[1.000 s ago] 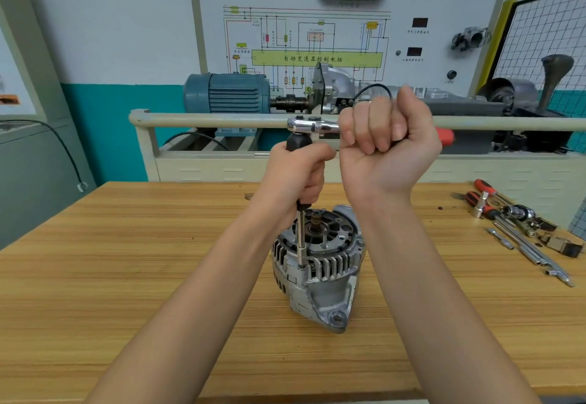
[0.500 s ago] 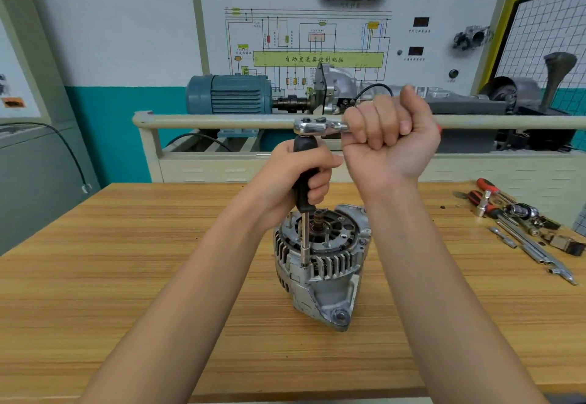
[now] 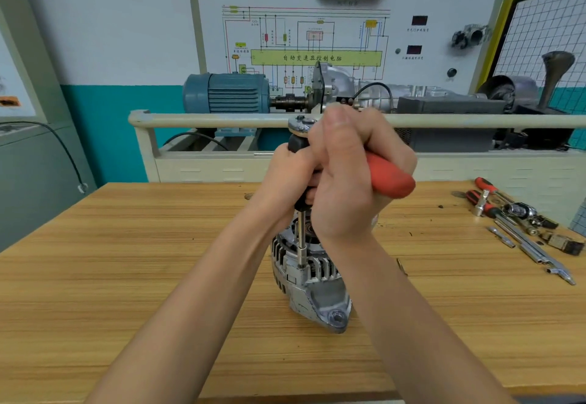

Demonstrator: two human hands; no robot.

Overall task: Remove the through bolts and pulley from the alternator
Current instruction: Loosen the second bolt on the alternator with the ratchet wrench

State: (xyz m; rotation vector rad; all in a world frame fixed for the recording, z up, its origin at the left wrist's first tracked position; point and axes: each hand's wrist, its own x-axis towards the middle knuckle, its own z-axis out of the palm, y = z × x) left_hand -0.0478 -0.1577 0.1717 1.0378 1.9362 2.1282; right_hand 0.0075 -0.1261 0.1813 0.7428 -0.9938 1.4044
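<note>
wall (image 3: 111,23): white above, teal band below | worktop (image 3: 142,276): light wood grain | behind it: cream railed stand (image 3: 222,120) carrying a blue electric motor (image 3: 228,92) | white wiring-diagram board (image 3: 317,38) upright behind | wire mesh panel (image 3: 548,32) at right | grey cabinet (image 3: 28,181) at left

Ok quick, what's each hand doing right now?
Left hand: gripping the black driver handle above the alternator.
Right hand: gripping the red ratchet handle.
</note>
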